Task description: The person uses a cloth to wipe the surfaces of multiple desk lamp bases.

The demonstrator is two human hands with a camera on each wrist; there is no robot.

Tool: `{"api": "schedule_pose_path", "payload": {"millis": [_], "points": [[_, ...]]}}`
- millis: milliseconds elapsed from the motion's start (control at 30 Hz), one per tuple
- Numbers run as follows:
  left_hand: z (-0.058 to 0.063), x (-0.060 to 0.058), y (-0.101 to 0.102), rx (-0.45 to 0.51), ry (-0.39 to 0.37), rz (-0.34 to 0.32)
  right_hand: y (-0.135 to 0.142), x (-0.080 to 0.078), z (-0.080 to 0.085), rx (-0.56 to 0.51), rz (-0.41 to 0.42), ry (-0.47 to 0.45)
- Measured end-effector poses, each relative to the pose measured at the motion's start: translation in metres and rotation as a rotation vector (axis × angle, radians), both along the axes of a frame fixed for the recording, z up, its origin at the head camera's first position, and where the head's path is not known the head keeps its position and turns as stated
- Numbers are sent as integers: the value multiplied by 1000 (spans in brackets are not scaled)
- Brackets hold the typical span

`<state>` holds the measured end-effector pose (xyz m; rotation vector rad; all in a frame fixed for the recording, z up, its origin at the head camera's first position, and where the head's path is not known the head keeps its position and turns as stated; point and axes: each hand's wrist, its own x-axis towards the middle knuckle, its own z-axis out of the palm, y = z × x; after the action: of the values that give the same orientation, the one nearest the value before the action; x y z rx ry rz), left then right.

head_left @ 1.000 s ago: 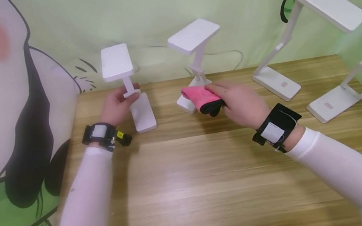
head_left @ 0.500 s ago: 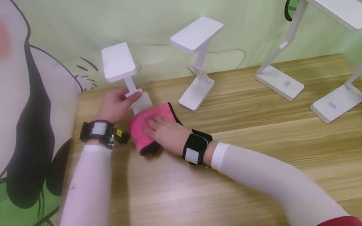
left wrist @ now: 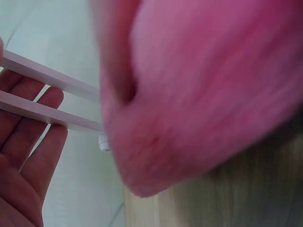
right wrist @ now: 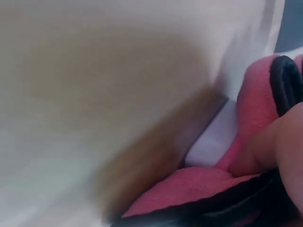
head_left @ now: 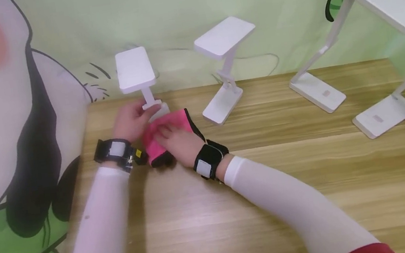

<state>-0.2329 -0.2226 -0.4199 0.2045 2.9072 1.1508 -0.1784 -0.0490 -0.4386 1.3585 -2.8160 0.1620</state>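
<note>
At the table's left, my left hand [head_left: 129, 121] holds a white desk lamp [head_left: 135, 68] low on its stem. In the left wrist view, the fingers [left wrist: 45, 156] reach behind the two thin bars of the lamp's arm [left wrist: 71, 85]. A pink cloth [head_left: 154, 149] with black edging covers most of the lamp's base. My right hand [head_left: 181, 144] lies over this cloth, its fingers bearing down on it. The right wrist view shows the thumb [right wrist: 265, 146] pushed into the cloth beside a white strip of the base [right wrist: 213, 139].
To the right stand three more white desk lamps: one in the middle [head_left: 223, 105], one farther right [head_left: 318, 92], and one at the right edge [head_left: 383, 116]. The wooden table [head_left: 260, 205] meets a green wall [head_left: 178, 9] behind. A panda picture [head_left: 12, 127] covers the left side.
My right hand has brought the cloth leftward from in front of the middle lamp onto the left lamp's base, then slightly farther up and left. My left hand keeps hold of the lamp.
</note>
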Motion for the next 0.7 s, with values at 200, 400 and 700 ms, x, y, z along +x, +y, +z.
{"api": "schedule_pose_path", "payload": {"millis": [200,400,700], "points": [[-2,-1,0,13,27,-27,-15,-23,2,-81,-95,-8],[-4,-3,0,-12,30,-29,-12,-21,-2,-110,-100,20],[0,-1,0,-49,26,-16,7,18,3,-37,-45,-22]]}}
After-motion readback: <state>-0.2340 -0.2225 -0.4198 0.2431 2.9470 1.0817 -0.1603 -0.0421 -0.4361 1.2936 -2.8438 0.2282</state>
